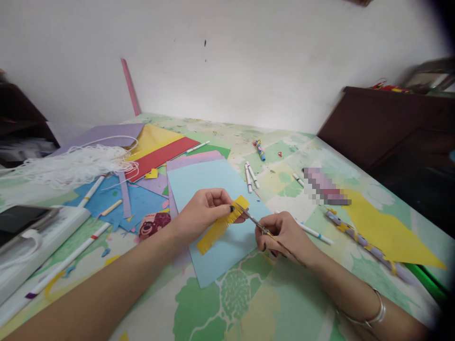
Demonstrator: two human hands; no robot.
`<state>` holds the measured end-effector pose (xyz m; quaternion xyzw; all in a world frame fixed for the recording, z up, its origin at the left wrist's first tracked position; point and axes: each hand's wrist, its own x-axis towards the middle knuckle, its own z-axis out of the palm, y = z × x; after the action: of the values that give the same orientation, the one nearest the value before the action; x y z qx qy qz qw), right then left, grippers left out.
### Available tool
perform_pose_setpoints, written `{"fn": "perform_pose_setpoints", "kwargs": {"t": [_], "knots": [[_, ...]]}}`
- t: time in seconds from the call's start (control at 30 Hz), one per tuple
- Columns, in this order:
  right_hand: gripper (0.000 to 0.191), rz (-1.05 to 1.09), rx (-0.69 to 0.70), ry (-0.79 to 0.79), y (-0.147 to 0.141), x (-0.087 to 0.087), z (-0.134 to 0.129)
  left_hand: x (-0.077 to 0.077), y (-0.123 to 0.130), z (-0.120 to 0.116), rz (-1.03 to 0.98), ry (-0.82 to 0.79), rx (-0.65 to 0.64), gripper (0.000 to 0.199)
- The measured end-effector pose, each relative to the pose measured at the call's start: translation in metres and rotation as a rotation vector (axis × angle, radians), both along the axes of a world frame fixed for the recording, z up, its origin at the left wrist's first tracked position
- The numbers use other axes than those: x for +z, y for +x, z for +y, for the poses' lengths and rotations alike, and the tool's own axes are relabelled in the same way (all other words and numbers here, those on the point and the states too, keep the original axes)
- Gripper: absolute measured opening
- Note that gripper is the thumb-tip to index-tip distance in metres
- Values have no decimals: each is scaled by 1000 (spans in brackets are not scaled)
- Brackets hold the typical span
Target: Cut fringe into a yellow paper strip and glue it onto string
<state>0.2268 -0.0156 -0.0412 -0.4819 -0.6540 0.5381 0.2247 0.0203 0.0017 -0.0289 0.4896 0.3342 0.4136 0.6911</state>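
Observation:
A yellow paper strip (213,235) with a fringe of small cuts along one long edge is pinched in my left hand (209,207), near its upper end. My right hand (284,237) grips a pair of scissors (262,228), whose blades reach the fringed edge by my left fingertips. Whether the blades are parted I cannot make out. Under both hands lies a light blue paper sheet (206,184), on top of purple and pink sheets. My right fingers partly hide the scissors' handles.
White string (81,163) is heaped at the left, near a power strip (46,248) with a phone (24,222) on it. Coloured paper, markers (248,177) and scraps cover the patterned tablecloth (209,312). At right lie yellow paper (384,232) and a wrapped purple stick (366,244).

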Motion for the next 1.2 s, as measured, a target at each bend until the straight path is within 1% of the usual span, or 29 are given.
{"fn": "perform_pose_setpoints", "kwargs": {"t": [0.47,1.0,1.2], "knots": [[9,-23,-23,0,-1,2,0,-2,0,1,-18,8,2,13],[13,-42,-41,-18,-2,2,1,1,0,-1,-30,-7,-7,13],[14,-8,-13,-32,0,1,0,4,1,-2,-27,-17,1,15]]}}
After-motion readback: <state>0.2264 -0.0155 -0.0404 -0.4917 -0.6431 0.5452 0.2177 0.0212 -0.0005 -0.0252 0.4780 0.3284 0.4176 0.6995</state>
